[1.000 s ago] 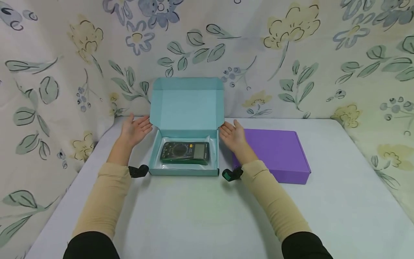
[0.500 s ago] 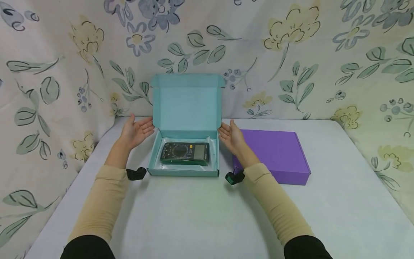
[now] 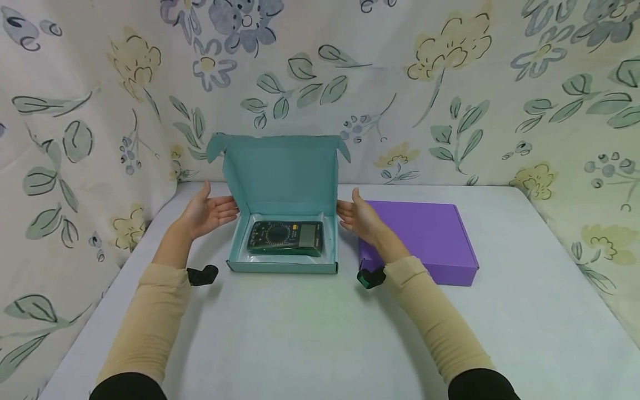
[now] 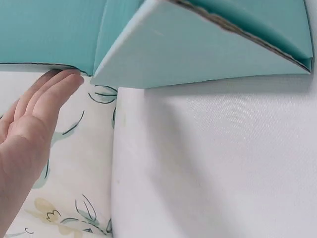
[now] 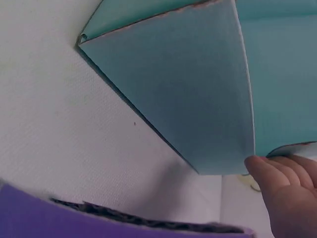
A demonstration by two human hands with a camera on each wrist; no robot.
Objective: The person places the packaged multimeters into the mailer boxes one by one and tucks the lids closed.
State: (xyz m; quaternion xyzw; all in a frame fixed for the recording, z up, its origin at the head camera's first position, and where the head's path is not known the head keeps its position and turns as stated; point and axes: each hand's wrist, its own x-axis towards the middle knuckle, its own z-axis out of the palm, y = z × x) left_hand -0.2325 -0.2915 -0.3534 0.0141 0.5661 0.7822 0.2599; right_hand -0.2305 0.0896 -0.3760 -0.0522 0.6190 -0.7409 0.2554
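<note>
A teal cardboard box (image 3: 282, 268) stands on the white table with its lid (image 3: 282, 172) raised and leaning forward, side flaps spread. Inside, a dark green multimeter (image 3: 285, 238) lies on clear plastic wrap. At the box's back left corner is my left hand (image 3: 205, 214), palm facing up and inward, fingers extended. In the left wrist view, the fingers (image 4: 62, 91) reach to the lid's side edge near the hinge. My right hand (image 3: 364, 219) mirrors it on the right. Its fingertips (image 5: 255, 161) meet the lid's lower edge in the right wrist view. Some fingertips are hidden behind the lid.
A closed purple box (image 3: 420, 233) lies on the table right of the teal box, partly behind the right forearm. A floral cloth (image 3: 310, 83) hangs behind the table (image 3: 290, 333). Each wrist carries a small black camera mount (image 3: 202, 275).
The lid has swung from upright toward the front, and its side flaps now splay outward. Both forearms have drawn slightly back and apart, while the multimeter and purple box stay in place.
</note>
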